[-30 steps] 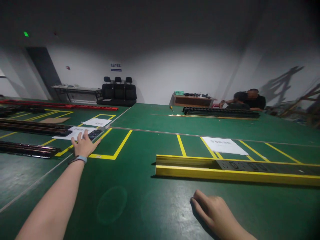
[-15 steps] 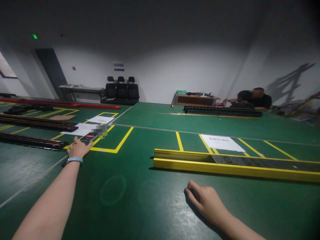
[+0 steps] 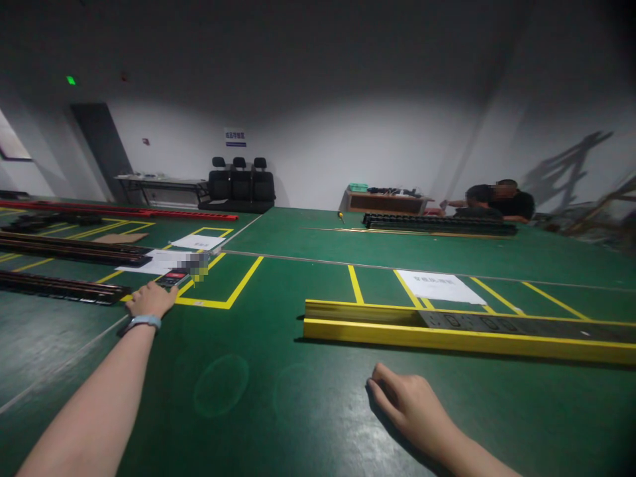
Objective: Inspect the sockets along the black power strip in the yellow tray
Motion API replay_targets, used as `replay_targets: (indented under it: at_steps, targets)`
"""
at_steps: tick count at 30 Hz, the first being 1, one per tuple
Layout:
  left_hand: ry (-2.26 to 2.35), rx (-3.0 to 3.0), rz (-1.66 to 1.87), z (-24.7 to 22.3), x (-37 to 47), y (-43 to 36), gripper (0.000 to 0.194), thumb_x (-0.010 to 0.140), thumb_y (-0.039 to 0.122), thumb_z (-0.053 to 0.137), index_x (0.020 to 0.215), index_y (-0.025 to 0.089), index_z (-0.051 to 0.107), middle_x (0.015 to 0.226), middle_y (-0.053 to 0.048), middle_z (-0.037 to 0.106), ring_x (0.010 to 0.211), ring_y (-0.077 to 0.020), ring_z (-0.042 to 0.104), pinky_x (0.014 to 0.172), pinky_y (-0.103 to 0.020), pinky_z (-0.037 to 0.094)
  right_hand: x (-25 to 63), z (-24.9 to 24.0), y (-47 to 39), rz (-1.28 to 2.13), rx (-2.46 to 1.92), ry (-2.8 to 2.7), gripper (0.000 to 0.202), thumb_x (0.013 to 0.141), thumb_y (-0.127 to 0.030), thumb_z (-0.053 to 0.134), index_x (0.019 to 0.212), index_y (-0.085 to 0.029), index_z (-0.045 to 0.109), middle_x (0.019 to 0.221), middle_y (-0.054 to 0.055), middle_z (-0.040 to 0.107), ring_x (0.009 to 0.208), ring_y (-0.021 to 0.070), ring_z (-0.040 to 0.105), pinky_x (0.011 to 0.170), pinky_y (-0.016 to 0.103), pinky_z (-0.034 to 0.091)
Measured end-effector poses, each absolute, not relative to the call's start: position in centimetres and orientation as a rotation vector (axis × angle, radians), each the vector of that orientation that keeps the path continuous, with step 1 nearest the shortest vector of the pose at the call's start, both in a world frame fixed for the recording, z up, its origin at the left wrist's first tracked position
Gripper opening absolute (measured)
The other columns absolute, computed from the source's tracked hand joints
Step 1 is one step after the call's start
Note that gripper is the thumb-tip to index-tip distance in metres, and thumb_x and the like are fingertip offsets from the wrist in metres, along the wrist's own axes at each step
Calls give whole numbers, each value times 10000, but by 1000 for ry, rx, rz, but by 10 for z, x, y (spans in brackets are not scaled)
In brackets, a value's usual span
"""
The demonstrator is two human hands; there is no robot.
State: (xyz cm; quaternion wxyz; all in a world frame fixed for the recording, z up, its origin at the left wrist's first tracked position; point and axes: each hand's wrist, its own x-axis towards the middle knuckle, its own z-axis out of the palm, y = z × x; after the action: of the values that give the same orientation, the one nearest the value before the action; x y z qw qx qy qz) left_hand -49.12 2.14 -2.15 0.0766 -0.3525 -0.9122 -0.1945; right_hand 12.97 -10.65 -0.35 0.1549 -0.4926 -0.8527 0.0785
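My left hand (image 3: 152, 301), with a watch on its wrist, reaches to the left and lies at the near end of a dark phone-like device (image 3: 171, 279) with a red patch; its fingers look curled down around that edge. My right hand (image 3: 410, 401) rests on the green table (image 3: 278, 424) with its fingers curled in and nothing visible in them. Beyond it lies a long yellow channel (image 3: 368, 330) with a dark patterned inside. White paper sheets (image 3: 440, 287) lie behind the channel and beside the device (image 3: 149, 261).
Dark long rails (image 3: 64, 286) and a red rail (image 3: 193, 213) lie on the left. Black ribbed strips (image 3: 437, 224) lie at the far side. Two people (image 3: 517, 202) are at the back right, near a low shelf (image 3: 382, 201). Black seats (image 3: 241, 187) stand behind.
My left hand has come down onto the near end of the device, its fingers more drawn in. My right hand stays in place. The view has shifted slightly.
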Motion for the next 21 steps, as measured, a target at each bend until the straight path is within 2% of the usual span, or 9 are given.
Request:
replay_targets:
  at_steps: [21]
  targets:
    - [-2753,-1092,-517,-25,-499,25,786,810,578,401,1286,-40,492,1314,-338,481,1217,-471,428,950,-584,345,129,-2,-107,276,-1480,-2458,309,977,-401,314,861,-230,543,654,9,663,599,176,639,577,268,314]
